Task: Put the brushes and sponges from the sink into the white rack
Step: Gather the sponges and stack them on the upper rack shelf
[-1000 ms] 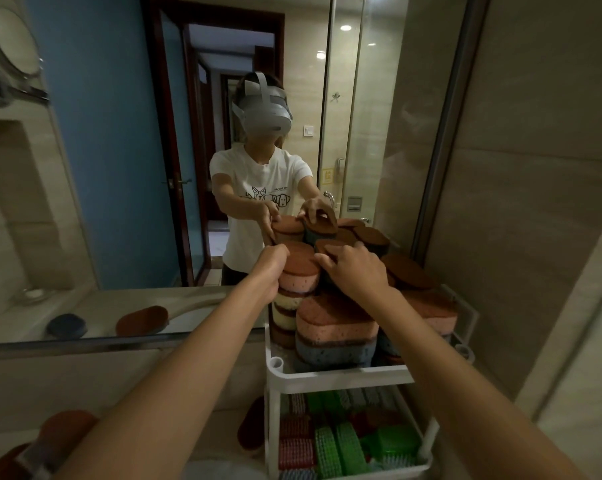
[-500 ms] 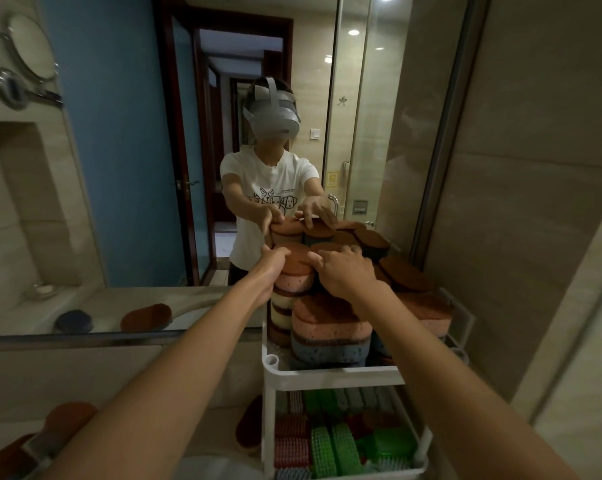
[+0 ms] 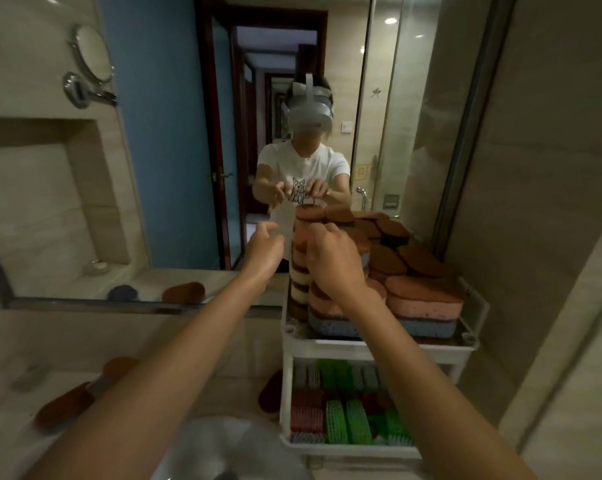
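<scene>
Desk (image 3: 25, 344), left of the fingers: two brown sponges (image 3: 63, 405) lie well apart from both hands. A further brown sponge (image 3: 270, 389) lies below the left forearm, just beside the rack's lower tier. The sink (image 3: 223, 445) rim shows at the bottom edge, between the forearms.

Left hand (image 3: 263, 252): fingers wide and relaxed, holding nothing. The tall stack of sponges (image 3: 300, 271) stands just to the right of these fingertips; contact cannot be told.

Right hand (image 3: 334, 263): back of the hand faces the camera, fingers curled toward the upper part of the tall stack. Whether they grip a sponge cannot be told.

White rack (image 3: 379, 346): the tall stack stands at the top tier's left end, between the two hands. More sponges fill the tier to the right of the right fingers. The brushes (image 3: 344, 415), green, red and grey, lie in the lower tier, below the right wrist.
</scene>
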`<state>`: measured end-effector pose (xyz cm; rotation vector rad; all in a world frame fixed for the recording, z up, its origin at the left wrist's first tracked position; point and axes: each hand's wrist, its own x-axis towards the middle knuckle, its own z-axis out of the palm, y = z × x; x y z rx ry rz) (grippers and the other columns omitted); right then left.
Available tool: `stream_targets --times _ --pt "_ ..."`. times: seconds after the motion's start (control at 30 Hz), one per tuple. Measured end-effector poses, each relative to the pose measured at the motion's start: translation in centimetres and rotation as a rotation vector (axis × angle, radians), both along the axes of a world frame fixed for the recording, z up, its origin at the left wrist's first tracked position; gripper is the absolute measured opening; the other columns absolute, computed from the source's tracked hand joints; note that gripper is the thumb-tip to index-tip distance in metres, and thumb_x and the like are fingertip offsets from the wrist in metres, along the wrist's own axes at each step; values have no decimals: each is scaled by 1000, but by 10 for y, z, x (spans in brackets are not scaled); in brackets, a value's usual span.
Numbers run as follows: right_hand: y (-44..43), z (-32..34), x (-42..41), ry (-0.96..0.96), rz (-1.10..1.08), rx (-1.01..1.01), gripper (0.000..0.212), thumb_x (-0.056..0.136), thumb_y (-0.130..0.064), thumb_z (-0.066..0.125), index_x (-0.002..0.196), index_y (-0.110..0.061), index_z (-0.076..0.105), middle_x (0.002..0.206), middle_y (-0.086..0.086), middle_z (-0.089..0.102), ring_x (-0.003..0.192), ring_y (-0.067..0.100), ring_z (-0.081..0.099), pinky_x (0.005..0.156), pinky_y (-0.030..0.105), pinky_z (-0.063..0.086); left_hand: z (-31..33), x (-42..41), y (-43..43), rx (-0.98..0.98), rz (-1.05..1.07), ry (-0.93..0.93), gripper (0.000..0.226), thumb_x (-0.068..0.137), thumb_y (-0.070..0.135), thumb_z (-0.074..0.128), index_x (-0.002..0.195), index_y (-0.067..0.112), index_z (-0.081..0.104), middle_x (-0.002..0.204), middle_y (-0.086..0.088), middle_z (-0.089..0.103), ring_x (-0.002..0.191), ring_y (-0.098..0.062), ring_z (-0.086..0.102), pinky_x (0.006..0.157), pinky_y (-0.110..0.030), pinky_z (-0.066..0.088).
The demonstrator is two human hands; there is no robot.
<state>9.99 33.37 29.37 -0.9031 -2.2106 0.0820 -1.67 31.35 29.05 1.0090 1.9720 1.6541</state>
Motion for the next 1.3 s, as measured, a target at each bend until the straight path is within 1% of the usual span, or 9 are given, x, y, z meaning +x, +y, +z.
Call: stream_targets --times 0.17,0.27,0.37,0.57,0.73,0.87,1.03,1.17,1.3 --pt "-71 -25 -41 214 283 -206 33 89 -4 48 119 -6 60 117 16 62 108 30 58 89 43 48 -26 -28 -86 157 103 -150 21 92 2 41 94 11 60 101 -7 62 99 -18 56 80 -24 42" --pt "-114 -57 -72 195 333 -334 30 90 -5 49 117 -7 62 117 12 64 106 25 60 88 28 44 -70 -51 -148 138 189 -295 30 92 0 39 76 17 58 84 -2 62 83 -15 57 73 -25 42" --pt "-160 -96 -103 107 418 -482 28 89 -4 49 112 -5 65 112 14 67 102 27 61 80 18 38 -129 -73 -207 60 273 -448 34 92 -2 36 73 18 55 75 -2 58 69 -12 53 64 -22 41" --pt "-251 -185 -184 -86 425 -724 26 88 -2 47 102 -2 69 110 15 68 103 30 62 84 30 44 -209 -140 -311 -152 448 -554 26 89 2 43 72 16 57 76 -5 61 68 -16 56 62 -24 42" --pt "-308 -238 -258 -231 436 -834 28 88 -3 45 104 -5 69 116 10 67 108 25 59 91 29 43 -256 -226 -372 -517 458 -325 24 89 10 42 85 -4 60 100 -28 62 96 -38 60 83 -40 46" --pt "-336 -264 -302 -381 499 -872 28 91 -4 45 106 -3 68 115 13 68 107 27 61 94 30 46 -278 -291 -402 -839 297 28 31 92 21 40 102 -1 59 124 -23 56 114 -34 53 89 -36 40" --pt "-342 -272 -338 -448 480 -828 27 93 -7 44 107 -4 67 115 14 67 106 29 60 94 35 48 -311 -365 -420 -1136 116 420 60 92 14 49 145 6 22 152 -14 25 141 -30 24 111 -39 30" --pt "-334 -269 -355 -448 447 -805 28 94 -7 43 109 -5 66 117 13 65 108 27 59 95 32 45 -337 -393 -427 -1346 -80 537 72 91 14 50 149 13 9 156 -13 10 145 -30 11 116 -44 21" --pt "-324 -269 -357 -464 401 -800 29 93 -6 42 110 -4 66 118 13 65 109 26 58 90 23 41 -350 -397 -423 -1269 3 702 69 86 12 57 145 12 20 147 -17 26 133 -32 33 109 -40 33"
